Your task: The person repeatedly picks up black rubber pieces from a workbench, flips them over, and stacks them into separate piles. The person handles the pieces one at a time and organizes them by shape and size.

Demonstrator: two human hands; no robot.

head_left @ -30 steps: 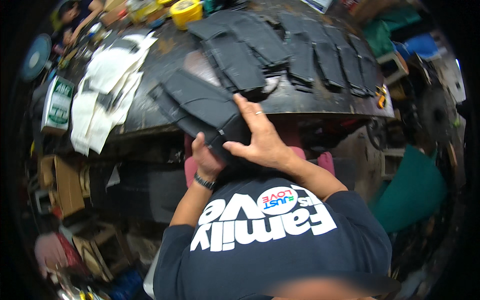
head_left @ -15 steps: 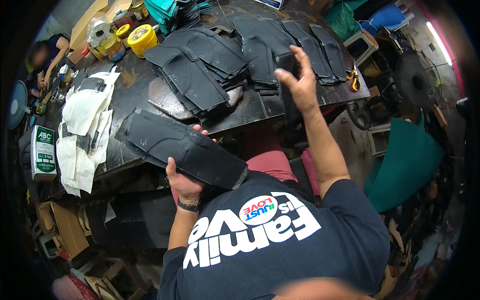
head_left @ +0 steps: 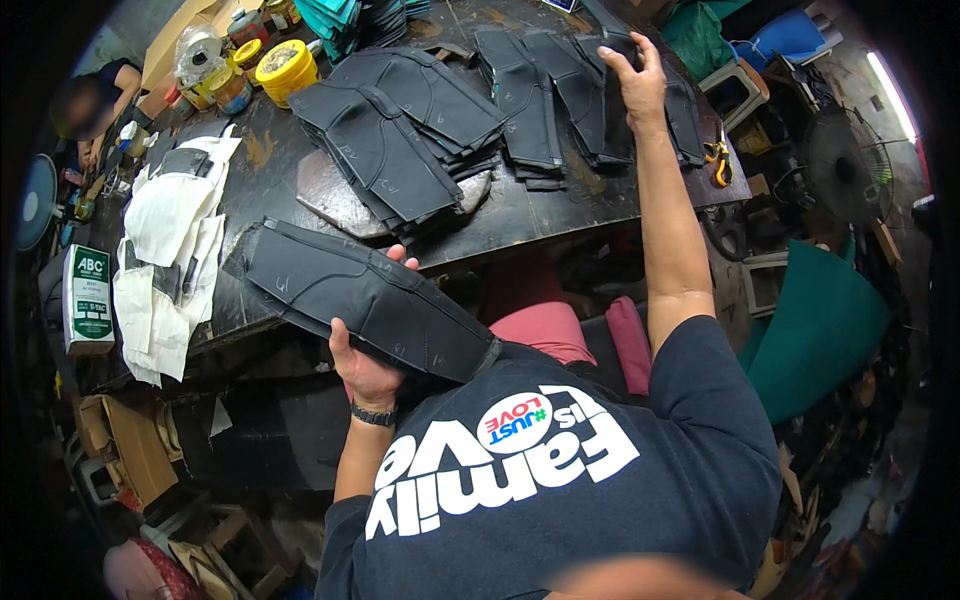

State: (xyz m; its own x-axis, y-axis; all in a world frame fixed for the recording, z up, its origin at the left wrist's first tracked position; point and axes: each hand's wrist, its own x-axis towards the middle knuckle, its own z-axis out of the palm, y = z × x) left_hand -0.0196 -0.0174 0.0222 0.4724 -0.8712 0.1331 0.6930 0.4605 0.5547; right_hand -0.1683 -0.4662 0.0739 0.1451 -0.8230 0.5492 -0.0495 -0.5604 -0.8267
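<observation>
My left hand (head_left: 370, 380) is closed around a stack of black stitched panels (head_left: 350, 295), thumb along the near side and fingertips over the far edge. The stack slants across the table's front edge, its narrow end by my shirt. My right hand (head_left: 645, 95), arm stretched forward, has thumb and fingers around the edge of a black panel (head_left: 618, 45) above the right side of the table. More stitched black panels lie in overlapping piles: a left pile (head_left: 375, 150), a middle pile (head_left: 520, 105) and a far right pile (head_left: 685, 115). Chalk-like marks show on several.
Scissors with orange and black handles (head_left: 718, 165) lie at the table's right corner. White sheets (head_left: 175, 220) and a white-green can (head_left: 88, 300) sit left. A yellow tub (head_left: 287, 75) stands among jars. A fan (head_left: 848, 165) stands right; a person (head_left: 110, 95) works far left.
My right hand has moved away and to the right, from above the middle pile to the far right piles, carrying a black panel. My left hand and its stack have barely moved.
</observation>
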